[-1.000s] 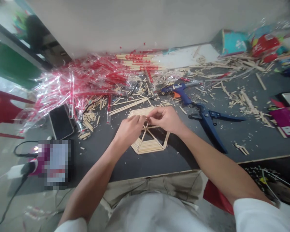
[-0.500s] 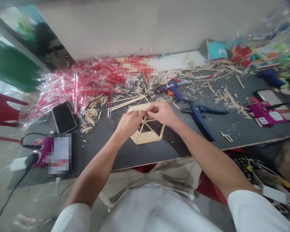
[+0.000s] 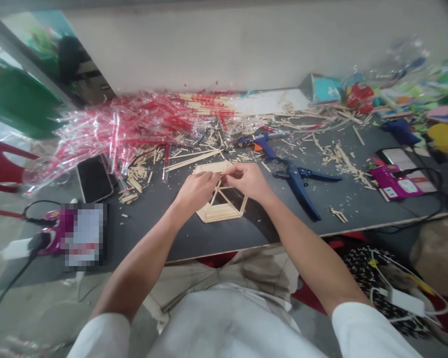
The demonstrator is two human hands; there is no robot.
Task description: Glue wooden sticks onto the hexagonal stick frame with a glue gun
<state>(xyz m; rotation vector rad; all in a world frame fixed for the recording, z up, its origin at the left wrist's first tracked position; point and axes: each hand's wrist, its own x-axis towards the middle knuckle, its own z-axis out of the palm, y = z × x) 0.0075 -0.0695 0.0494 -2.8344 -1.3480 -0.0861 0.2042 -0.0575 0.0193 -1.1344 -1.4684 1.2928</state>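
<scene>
A many-sided frame of pale wooden sticks [image 3: 221,213] lies flat on the dark table, with sticks meeting like spokes at its middle. Over its left upper part is my left hand [image 3: 198,190], fingers bent and pressed together. My right hand [image 3: 246,180] is above the upper right part, thumb and forefinger pinched. The fingertips of both hands meet just above the frame's centre. What they pinch is too small and covered to make out. A blue glue gun [image 3: 265,144] lies beyond my hands, and a blue hand cutter [image 3: 301,188] rests to the right.
Red and clear plastic wrappers [image 3: 134,122] are heaped at the back left. A phone [image 3: 94,179] and a purple power strip [image 3: 56,231] lie on the left. Cut stick pieces [image 3: 345,161] are scattered about. Another purple power strip [image 3: 395,181] sits at the right.
The whole view has shifted slightly, so things appear a little further left. Both hands stay together over the stick frame with their fingers closed.
</scene>
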